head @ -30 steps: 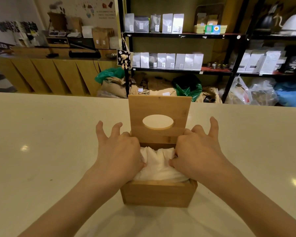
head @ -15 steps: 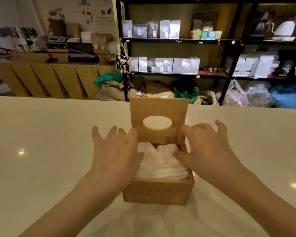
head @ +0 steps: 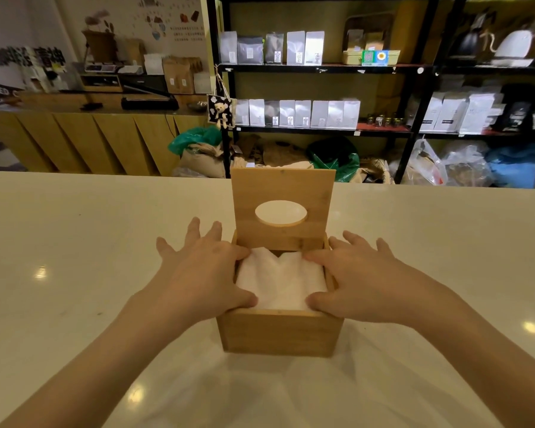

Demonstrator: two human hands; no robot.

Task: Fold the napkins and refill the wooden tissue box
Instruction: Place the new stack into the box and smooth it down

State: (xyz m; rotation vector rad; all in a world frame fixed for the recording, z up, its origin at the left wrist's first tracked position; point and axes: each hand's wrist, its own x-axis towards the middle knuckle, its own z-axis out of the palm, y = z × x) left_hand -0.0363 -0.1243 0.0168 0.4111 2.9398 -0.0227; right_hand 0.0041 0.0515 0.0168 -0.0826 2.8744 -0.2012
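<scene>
A wooden tissue box [head: 280, 333] stands on the white counter in front of me. Its hinged lid [head: 283, 189], with an oval hole, is raised upright at the back. White folded napkins [head: 280, 279] fill the box up to the rim. My left hand [head: 203, 273] lies spread over the box's left edge, thumb and forefinger touching the napkins. My right hand [head: 357, 276] lies spread over the right edge in the same way. Neither hand grips anything.
The white counter [head: 74, 257] stretches wide to both sides and toward me. Beyond its far edge stand black shelves [head: 322, 69] with pouches, bags on the floor, and a wooden counter [head: 90, 140] at the left.
Both hands have gone from pressing down into the napkins with curled fingers to lying flat and spread on the box's side edges. The napkins now sit lower and flatter.
</scene>
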